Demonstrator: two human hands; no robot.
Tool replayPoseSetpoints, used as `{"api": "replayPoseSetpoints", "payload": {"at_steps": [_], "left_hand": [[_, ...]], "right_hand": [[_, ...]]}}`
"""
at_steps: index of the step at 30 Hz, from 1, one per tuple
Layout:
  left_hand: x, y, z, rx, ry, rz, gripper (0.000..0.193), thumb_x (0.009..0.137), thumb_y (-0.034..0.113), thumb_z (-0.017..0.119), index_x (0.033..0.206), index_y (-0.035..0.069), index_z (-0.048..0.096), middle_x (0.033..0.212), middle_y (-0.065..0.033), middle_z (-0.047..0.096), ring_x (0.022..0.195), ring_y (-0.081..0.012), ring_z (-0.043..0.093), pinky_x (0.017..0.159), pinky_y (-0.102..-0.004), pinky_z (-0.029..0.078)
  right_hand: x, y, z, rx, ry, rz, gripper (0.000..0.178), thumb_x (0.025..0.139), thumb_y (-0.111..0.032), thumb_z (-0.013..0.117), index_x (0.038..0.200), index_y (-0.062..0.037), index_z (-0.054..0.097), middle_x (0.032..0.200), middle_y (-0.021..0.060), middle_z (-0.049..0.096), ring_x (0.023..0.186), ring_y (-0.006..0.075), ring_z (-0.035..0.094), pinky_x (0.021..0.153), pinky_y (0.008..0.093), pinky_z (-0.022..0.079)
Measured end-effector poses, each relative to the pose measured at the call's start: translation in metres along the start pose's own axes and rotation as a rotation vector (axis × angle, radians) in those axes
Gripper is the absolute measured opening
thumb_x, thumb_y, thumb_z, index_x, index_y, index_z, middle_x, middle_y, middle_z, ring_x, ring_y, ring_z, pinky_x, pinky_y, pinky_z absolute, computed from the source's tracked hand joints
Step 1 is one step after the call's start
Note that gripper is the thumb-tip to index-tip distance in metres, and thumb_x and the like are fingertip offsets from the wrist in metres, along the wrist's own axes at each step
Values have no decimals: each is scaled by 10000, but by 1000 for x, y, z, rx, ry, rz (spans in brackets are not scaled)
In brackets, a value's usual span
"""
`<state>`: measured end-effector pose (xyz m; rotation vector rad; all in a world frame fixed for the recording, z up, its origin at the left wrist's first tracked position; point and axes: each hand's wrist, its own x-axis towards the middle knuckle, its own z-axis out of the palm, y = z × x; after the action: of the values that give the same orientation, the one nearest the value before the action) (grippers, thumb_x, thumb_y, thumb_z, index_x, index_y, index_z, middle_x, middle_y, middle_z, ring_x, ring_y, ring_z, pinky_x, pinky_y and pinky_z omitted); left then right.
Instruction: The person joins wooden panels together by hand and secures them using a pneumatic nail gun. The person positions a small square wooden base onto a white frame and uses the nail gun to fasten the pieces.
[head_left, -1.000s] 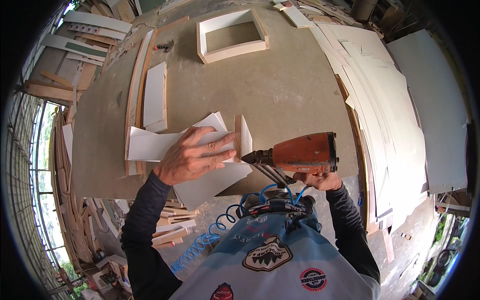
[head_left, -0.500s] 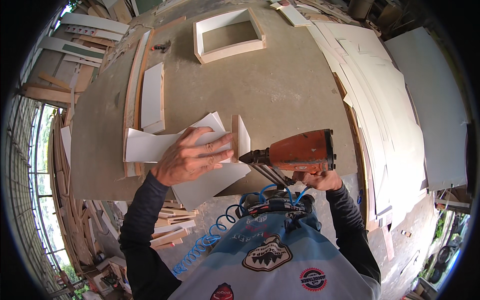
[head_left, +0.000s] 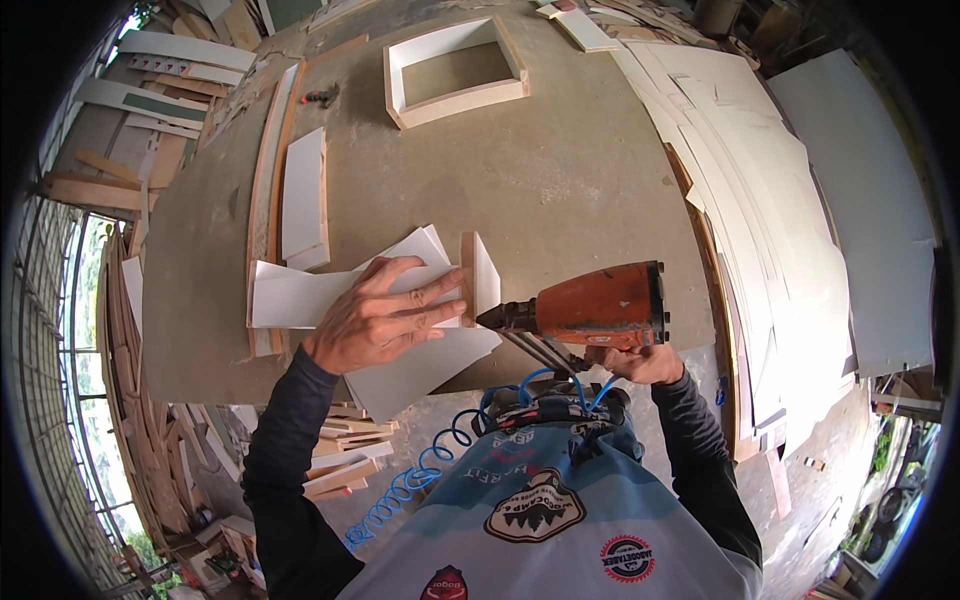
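Note:
My right hand (head_left: 648, 362) is closed round the handle of an orange nail gun (head_left: 600, 303). The gun's dark nose touches the lower right side of a short upright board (head_left: 487, 277) with a white face and a bare wood edge. My left hand (head_left: 378, 312) lies palm down on a long white board (head_left: 290, 296), fingers stretched and apart. Its fingertips reach the upright board, which stands across the long board's right end. Loose white sheets (head_left: 425, 372) lie beneath, partly covered. A coiled blue hose (head_left: 405, 488) hangs below the gun.
On the brown worktable (head_left: 560, 170) sit a rectangular white frame (head_left: 458, 103), a white-faced board piece (head_left: 304, 200), a long wooden strip (head_left: 268, 170) and a small red-and-black tool (head_left: 320, 97). Stacked white sheets (head_left: 740, 200) lie right; wood offcuts (head_left: 345, 465) lie below the near edge.
Hardly anything differs. Both hands, the nail gun and the boards keep their places, with only a very slight shift of the whole view.

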<state>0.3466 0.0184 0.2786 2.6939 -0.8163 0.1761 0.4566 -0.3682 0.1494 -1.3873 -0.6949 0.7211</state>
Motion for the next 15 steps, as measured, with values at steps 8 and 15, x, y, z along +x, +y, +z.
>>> {"api": "replayPoseSetpoints", "payload": {"at_steps": [8,15], "left_hand": [[3,0,-3,-10,-3,-2,565,809,227,827,1361,209,702,1479,14,621,1210,-331,543,1065,-470,454],[3,2,-4,-39,7,-37,792,795,225,837,1526,158,539,1430,-21,656,1204,-325,557,1057,-477,453]], "right_hand": [[-1,-9,7,-15,-13,-173,435,903,56,691,1310,-11,552,1037,67,678,932,142,630,785,312,543],[0,-10,7,85,7,-123,424,911,26,708,1304,-5,552,1038,78,691,931,160,669,796,338,569]]}}
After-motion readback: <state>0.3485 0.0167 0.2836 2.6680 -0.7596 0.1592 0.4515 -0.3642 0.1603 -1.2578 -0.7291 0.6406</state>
